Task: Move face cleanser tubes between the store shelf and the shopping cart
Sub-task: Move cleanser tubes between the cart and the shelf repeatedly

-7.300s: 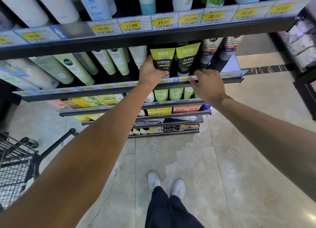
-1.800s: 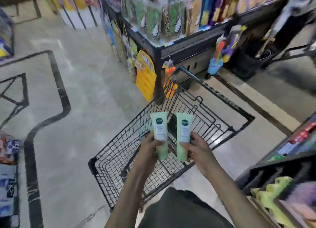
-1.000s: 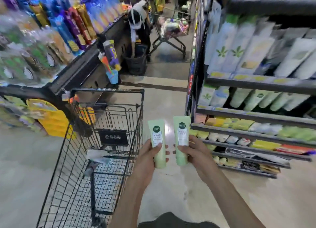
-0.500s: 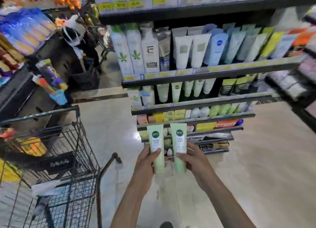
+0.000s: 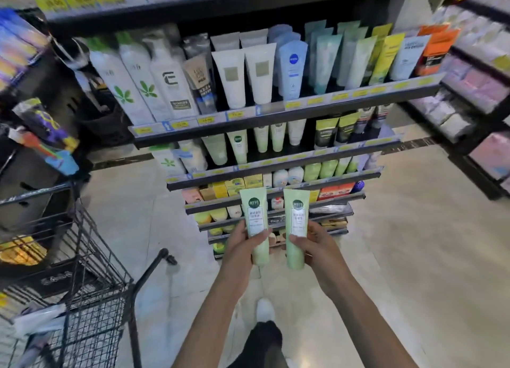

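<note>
the left hand grips one soft pale green plastic tube with a dark green round logo, and the right hand grips a second pale green tube just like it - both tubes stand upright, side by side, held out in front of the body and not on any shelf. it looks like the tubes are going back to the shelf, so lift them slowly, keep them straight, and slide each one into a gap without knocking the others over. to the left is the black wire shopping cart; some pale thing lies low in it, but it is too blurry to name. farther ahead stands the dark metal store shelf with yellow price tags - its second row holds matching green tubes, and the rows above and below are full of other tubes and boxes.
</note>
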Demonstrator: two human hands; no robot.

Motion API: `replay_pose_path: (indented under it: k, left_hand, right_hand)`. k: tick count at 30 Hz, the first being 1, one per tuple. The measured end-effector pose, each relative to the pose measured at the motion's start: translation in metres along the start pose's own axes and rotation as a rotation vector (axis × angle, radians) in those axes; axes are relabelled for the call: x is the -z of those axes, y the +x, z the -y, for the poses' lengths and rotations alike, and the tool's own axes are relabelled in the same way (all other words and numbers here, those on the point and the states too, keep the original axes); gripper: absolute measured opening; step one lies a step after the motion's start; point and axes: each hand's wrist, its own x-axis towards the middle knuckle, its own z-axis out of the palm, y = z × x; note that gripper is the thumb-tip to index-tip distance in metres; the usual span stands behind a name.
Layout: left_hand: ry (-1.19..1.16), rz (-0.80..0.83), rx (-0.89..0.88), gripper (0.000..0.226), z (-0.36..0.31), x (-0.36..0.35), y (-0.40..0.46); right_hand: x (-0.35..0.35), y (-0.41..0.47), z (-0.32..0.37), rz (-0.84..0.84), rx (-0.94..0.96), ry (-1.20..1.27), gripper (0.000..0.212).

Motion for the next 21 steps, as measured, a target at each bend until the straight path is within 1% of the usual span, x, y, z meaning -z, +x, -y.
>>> replay_pose_path:
  k: [3,6,9,14,19,21]
  left_hand:
    - [0.011,-0.013,-0.018,0.044,-0.004,-0.014,0.026]
    - [-0.018,-0.054,-0.013,0.038,-0.009,-0.025,0.059]
    - [-0.025,-0.077,0.001,0.039,-0.018,-0.037,0.09]
    - [-0.024,-0.084,-0.047,0.039,-0.035,-0.049,0.138]
    - [0.074,-0.167,-0.069,0.041,-0.041,-0.059,0.187]
    - [0.138,-0.212,-0.109,0.036,-0.044,-0.063,0.204]
  right_hand:
    - [0.009,0.025,0.011,-0.009,0.001,0.008,0.035]
    - [0.014,0.052,0.027,-0.006,0.003,0.004,0.037]
    - [0.018,0.08,0.043,0.009,-0.001,-0.01,0.035]
    - [0.022,0.124,0.067,0.035,0.016,-0.039,0.034]
    - [0.024,0.151,0.083,0.077,0.013,-0.037,0.032]
    - [0.025,0.158,0.089,0.081,0.028,-0.023,0.03]
